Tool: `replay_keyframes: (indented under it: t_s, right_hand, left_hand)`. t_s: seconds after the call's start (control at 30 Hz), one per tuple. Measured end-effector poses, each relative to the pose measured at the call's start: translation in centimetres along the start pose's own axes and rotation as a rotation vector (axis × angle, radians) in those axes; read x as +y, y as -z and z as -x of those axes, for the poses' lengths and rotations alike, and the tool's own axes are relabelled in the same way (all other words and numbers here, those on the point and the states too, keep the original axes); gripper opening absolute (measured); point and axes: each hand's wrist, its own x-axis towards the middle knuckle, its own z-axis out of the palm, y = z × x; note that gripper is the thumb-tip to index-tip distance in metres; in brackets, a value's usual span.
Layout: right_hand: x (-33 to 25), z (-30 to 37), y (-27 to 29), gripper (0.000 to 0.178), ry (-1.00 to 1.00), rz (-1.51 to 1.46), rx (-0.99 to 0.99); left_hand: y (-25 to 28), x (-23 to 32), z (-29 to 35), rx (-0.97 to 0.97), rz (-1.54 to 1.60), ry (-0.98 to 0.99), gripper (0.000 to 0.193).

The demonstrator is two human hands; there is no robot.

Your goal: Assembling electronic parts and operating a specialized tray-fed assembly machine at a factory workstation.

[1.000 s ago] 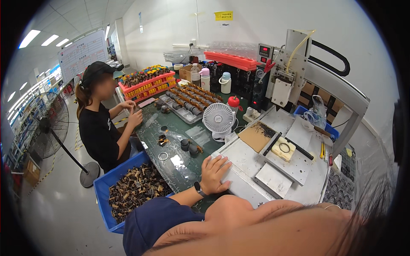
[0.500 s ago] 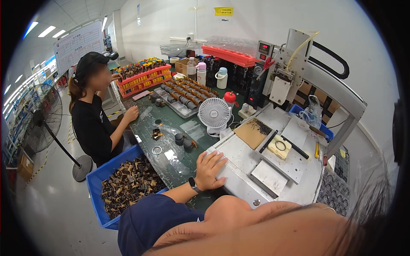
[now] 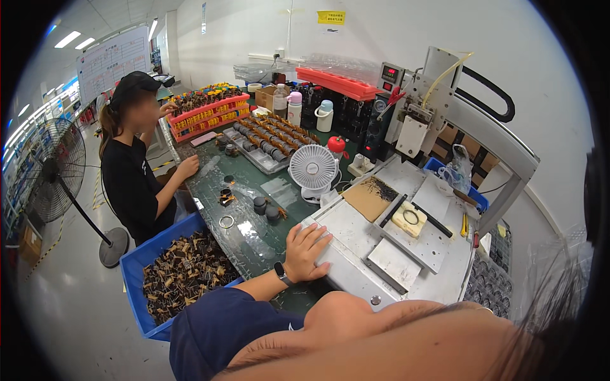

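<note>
While the metal machine bed (image 3: 356, 235) filled the centre right of the frame, the left hand (image 3: 305, 251) lay flat at lower centre, fingers (image 3: 316, 236) spread and holding nothing, palm bridging the bed's near edge and the green bench top (image 3: 244, 232). The step appeared to be a pause between loadings; a next move would call for reaching up-frame to the cream fixture block (image 3: 408, 218). Small dark coils (image 3: 265, 209) sat just above the hand. The right hand was out of view
</note>
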Motion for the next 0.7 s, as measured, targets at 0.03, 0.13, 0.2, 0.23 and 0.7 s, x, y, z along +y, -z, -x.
replay_keyframes:
  t_s: [0.03, 0.13, 0.2, 0.23, 0.7]
  right_hand:
    - [-0.1, -0.1, 0.1, 0.065, -0.001, 0.008, -0.007]
    - [-0.2, -0.2, 0.2, 0.065, -0.005, 0.032, -0.028]
    - [-0.4, -0.3, 0.4, 0.066, -0.009, 0.05, -0.043]
    - [-0.5, -0.3, 0.5, 0.066, -0.01, 0.06, -0.05]
    - [-1.9, -0.6, 1.8, 0.066, -0.03, 0.21, -0.147]
  left_hand:
    - [0.0, 0.0, 0.0, 0.001, -0.002, -0.002, 0.059]
    - [0.0, 0.1, 0.1, 0.003, 0.0, 0.001, 0.059]
    - [0.0, 0.1, 0.1, 0.001, 0.0, 0.002, 0.059]
    - [0.0, 0.1, 0.1, -0.001, -0.002, 0.003, 0.059]
    - [0.1, 0.3, -0.1, 0.001, -0.001, 0.001, 0.06]
